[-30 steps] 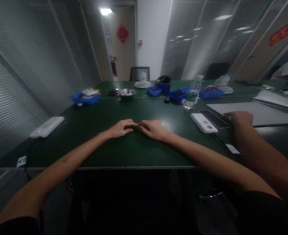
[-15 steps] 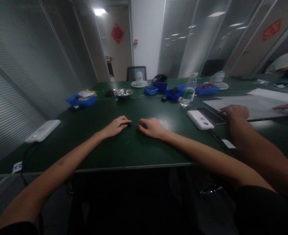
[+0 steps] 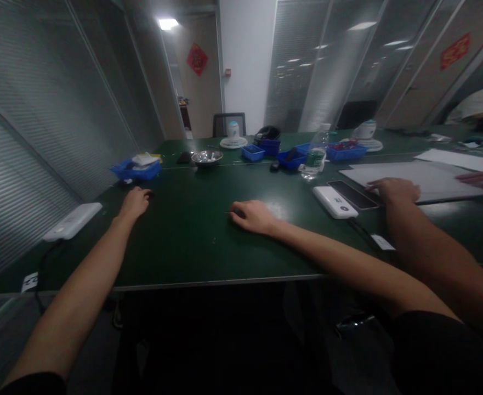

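My left hand (image 3: 135,203) is at the left over the green table, near the blue tray. Its fingers are closed around a small dark piece (image 3: 150,193), too small to make out. Resting on the tabletop near the middle, my right hand (image 3: 251,215) is curled shut. A thin, needle-like tip (image 3: 227,212) pokes out to the left from its fingers; the rest of that thing is hidden in the hand.
A blue tray (image 3: 137,169) with white and yellow items stands back left, beside a metal bowl (image 3: 207,158). White power banks (image 3: 335,201) lie on both sides. A water bottle (image 3: 316,156) stands behind. At right, another person's hand (image 3: 397,190) rests on white sheets (image 3: 434,178).
My left hand has moved away from my right hand, to the left and slightly farther back, carrying the small dark piece. My right hand has hardly moved.
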The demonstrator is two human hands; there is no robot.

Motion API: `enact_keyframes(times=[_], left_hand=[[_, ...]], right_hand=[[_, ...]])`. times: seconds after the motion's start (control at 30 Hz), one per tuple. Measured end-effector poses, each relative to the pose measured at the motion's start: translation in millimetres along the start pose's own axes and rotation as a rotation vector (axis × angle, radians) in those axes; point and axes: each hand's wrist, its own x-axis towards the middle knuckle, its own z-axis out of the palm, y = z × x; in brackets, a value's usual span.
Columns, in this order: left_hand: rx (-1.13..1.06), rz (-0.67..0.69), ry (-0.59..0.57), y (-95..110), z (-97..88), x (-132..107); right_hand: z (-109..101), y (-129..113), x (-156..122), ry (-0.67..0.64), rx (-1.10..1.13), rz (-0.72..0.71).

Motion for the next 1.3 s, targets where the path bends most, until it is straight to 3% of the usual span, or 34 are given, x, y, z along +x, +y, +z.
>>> enact_keyframes(times=[0.13, 0.4, 1.0, 1.3], left_hand=[[0.053, -0.039, -0.005, -10.2, 2.0, -0.4], [0.149, -0.014, -0.061, 14.7, -8.7, -10.8], [-0.237, -0.256, 0.059, 2.1, -18.2, -10.3], [-0.27, -0.202, 0.006, -1.7, -21.8, -6.3]], right_hand=[[-0.1, 0.3, 1.0, -0.012, -0.019, 0.01], [-0.3, -1.0, -0.4, -0.008, -0.036, -0.001], [-2.4, -1.0, 0.1, -0.043, -0.037, 0.018], [-1.5, -0.1, 0.3, -0.039, -0.068, 0.001]])
